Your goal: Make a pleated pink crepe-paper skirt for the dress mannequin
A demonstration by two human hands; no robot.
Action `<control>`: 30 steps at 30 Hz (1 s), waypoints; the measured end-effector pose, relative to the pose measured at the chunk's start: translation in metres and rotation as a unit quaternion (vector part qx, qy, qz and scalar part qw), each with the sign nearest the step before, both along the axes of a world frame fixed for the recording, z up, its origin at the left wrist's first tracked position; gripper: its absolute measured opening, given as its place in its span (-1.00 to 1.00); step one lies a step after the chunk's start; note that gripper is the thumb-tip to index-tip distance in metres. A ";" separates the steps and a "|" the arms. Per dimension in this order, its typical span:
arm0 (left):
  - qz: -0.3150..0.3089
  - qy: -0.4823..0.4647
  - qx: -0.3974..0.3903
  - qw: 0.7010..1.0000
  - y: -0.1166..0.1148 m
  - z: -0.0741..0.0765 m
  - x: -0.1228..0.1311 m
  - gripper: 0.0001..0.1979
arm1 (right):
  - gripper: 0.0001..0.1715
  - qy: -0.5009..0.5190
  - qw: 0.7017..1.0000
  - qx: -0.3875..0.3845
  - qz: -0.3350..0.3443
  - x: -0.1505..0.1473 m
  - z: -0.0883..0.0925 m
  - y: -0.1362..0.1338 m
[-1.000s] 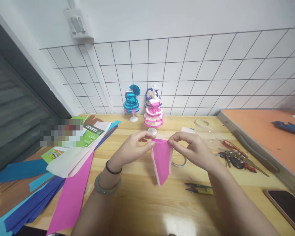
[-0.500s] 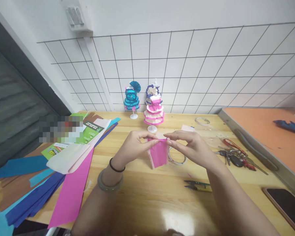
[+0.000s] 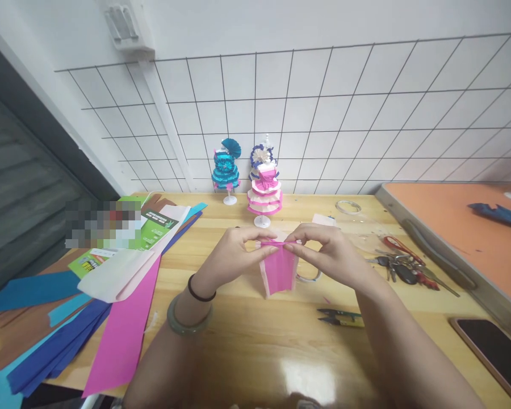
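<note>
Between my hands hangs a piece of pink crepe paper (image 3: 278,272) with pale edges on its two sides. My left hand (image 3: 242,250) pinches its top edge between thumb and fingers. My right hand (image 3: 319,247) pinches the same edge just to the right, its fingertips close to the left ones. Along that edge the paper looks gathered or folded. Behind the hands stands a small dress form in a tiered pink and white paper dress (image 3: 264,193). Partly behind the pink paper lies a ring of wire or tape (image 3: 310,276). Thread snips (image 3: 340,318) lie below my right hand.
Strips of coloured crepe paper (image 3: 123,341) and a green printed packet (image 3: 159,227) cover the left side. A teal paper dress on a stand (image 3: 225,170) is at the back. On the right are keys (image 3: 404,271), a phone (image 3: 485,352) and an orange-topped board (image 3: 443,216).
My right hand has slid left along the top edge, bringing its fingertips nearer my left hand's. More of the paper's right side now shows. The view has shifted slightly.
</note>
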State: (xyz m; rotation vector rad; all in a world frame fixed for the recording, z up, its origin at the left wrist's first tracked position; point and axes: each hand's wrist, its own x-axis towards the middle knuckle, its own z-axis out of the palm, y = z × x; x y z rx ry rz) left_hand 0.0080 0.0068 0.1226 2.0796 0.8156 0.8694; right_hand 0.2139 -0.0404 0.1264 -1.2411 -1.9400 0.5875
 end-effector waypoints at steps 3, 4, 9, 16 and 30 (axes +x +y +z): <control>0.019 0.003 -0.008 1.000 0.001 -0.001 -0.001 -0.74 | -0.74 0.001 1.000 0.007 -0.009 0.001 0.001 0.000; 0.015 0.002 -0.008 1.000 0.001 -0.001 -0.002 -0.78 | -0.74 0.001 1.000 0.009 -0.005 0.001 0.002 0.000; -0.006 -0.005 0.013 1.000 -0.001 0.000 0.001 -0.86 | -0.63 0.004 0.999 0.039 0.019 -0.001 0.000 0.001; -0.029 -0.001 0.025 0.999 -0.002 0.000 0.003 -0.88 | -0.74 -0.001 0.998 0.035 0.044 -0.003 -0.002 0.002; 0.006 -0.045 -0.063 0.997 0.004 0.000 0.000 -0.83 | -0.81 0.032 0.999 0.041 0.009 -0.003 0.001 0.002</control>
